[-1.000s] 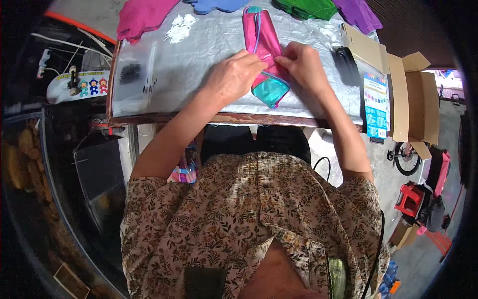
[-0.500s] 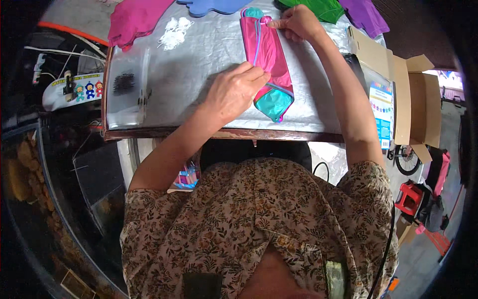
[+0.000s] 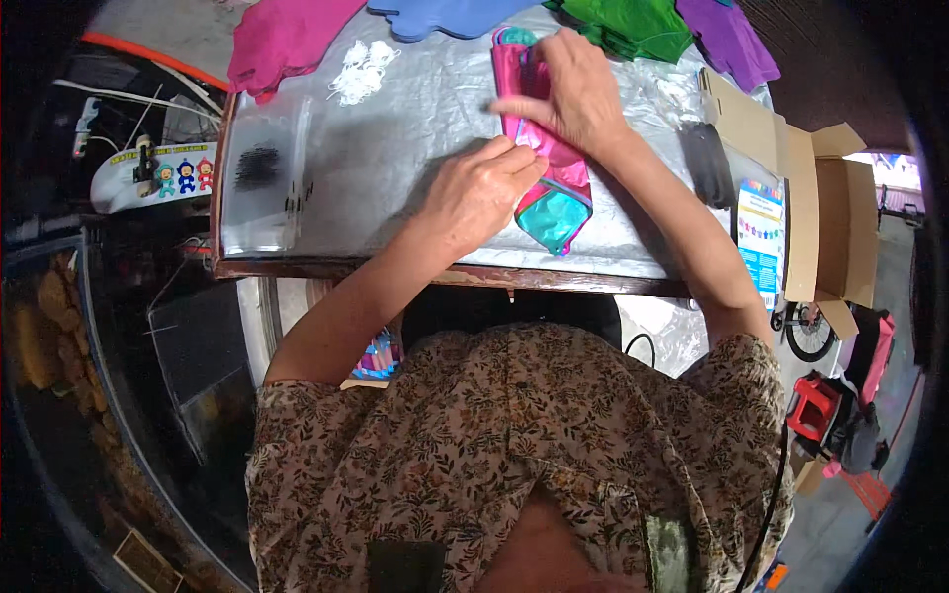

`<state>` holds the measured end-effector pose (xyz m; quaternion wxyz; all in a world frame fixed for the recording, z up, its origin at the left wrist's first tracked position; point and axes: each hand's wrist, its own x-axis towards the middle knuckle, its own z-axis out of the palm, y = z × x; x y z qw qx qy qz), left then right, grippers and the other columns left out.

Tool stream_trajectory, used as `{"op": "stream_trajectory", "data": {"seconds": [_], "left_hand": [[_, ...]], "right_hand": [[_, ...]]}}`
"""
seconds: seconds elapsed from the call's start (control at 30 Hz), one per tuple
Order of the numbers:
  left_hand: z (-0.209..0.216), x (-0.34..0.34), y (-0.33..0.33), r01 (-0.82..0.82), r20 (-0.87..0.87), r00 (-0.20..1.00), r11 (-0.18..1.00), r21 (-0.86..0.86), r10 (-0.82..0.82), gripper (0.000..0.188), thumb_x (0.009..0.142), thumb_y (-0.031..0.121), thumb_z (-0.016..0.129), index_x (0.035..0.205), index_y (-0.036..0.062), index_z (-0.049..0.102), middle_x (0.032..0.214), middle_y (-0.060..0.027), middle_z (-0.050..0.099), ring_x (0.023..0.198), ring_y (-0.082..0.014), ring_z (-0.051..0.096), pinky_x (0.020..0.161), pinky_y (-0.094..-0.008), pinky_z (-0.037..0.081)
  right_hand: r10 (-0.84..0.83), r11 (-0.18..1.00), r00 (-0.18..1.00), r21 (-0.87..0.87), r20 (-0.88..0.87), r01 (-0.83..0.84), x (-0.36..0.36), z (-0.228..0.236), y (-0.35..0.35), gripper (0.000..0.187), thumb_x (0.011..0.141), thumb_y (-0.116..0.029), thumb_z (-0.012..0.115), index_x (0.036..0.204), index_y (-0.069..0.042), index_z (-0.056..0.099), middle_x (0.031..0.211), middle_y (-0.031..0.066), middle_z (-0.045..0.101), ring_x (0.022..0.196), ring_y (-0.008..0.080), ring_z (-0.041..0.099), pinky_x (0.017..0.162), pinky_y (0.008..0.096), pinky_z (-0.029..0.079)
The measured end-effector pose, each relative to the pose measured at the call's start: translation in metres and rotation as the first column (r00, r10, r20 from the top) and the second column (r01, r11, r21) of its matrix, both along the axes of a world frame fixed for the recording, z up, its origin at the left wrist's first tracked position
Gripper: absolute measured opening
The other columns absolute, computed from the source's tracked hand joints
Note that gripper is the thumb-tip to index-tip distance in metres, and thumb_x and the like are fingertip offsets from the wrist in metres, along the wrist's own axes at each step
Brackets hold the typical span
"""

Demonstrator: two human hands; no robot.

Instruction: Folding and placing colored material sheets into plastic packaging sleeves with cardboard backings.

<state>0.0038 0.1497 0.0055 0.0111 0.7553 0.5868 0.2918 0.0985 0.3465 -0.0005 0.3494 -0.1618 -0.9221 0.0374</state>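
A folded, shiny pink and teal foil piece (image 3: 556, 219) lies lengthwise on the silver-covered table (image 3: 376, 178), its teal corner toward me. My left hand (image 3: 481, 193) has its fingertips closed together on the pink part, near the middle of the fold. Over the upper half reaches my right hand (image 3: 583, 94), thumb stretched out to the left and well apart from the other fingers. Those fingers bend down by the far end, and their tips are partly hidden. Much of the pink surface is covered by both hands.
Along the far edge lie flat stacks in pink (image 3: 292, 44), blue (image 3: 440, 15), green (image 3: 633, 28) and purple (image 3: 727, 44). White string (image 3: 363, 71) lies at the left, by a clear bag (image 3: 259, 188). At the right are black strips (image 3: 707, 163), a printed package (image 3: 759, 232) and an open cardboard box (image 3: 845, 212).
My right hand has moved left and nearer over the foil piece, its thumb swinging out from the fingers. My left hand stays on the fold. The whole view has shifted slightly.
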Motion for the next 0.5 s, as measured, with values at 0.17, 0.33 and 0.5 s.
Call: {"op": "stream_trajectory", "data": {"seconds": [0.17, 0.33, 0.5], "left_hand": [[-0.001, 0.005, 0.000, -0.016, 0.031, 0.999, 1.000, 0.013, 0.016, 0.027, 0.076, 0.006, 0.065, 0.102, 0.0022, 0.071, 0.094, -0.0037, 0.065, 0.092, -0.0203, 0.063, 0.075, -0.0324, 0.059], [0.001, 0.008, 0.003, -0.016, 0.052, 0.999, 1.000, -0.020, 0.017, 0.029, 0.076, 0.005, 0.069, 0.105, 0.0025, 0.073, 0.100, -0.0057, 0.069, 0.091, -0.0209, 0.065, 0.075, -0.0319, 0.059], [-0.004, 0.009, 0.009, -0.010, 0.023, 1.000, 0.998, 0.060, 0.009, 0.022, 0.080, 0.007, 0.065, 0.100, 0.0039, 0.073, 0.094, -0.0051, 0.067, 0.091, -0.0210, 0.065, 0.073, -0.0325, 0.059]], "right_hand": [[-0.078, 0.995, 0.991, 0.064, 0.113, 0.071, -0.007, -0.004, 0.002, 0.058, 0.078, -0.051, 0.079, 0.097, -0.003, 0.055, 0.092, 0.0150, 0.056, 0.087, 0.0342, 0.058, 0.076, 0.0439, 0.045], [-0.177, 0.980, 0.975, 0.111, 0.135, 0.163, -0.024, -0.010, 0.034, 0.070, 0.075, -0.062, 0.073, 0.104, -0.001, 0.056, 0.100, 0.0217, 0.058, 0.097, 0.0378, 0.058, 0.085, 0.0486, 0.044], [-0.125, 0.991, 0.973, 0.069, 0.193, 0.113, -0.024, -0.014, 0.053, 0.072, 0.076, -0.065, 0.071, 0.106, -0.001, 0.054, 0.105, 0.0217, 0.058, 0.099, 0.0383, 0.057, 0.089, 0.0475, 0.042]]}}
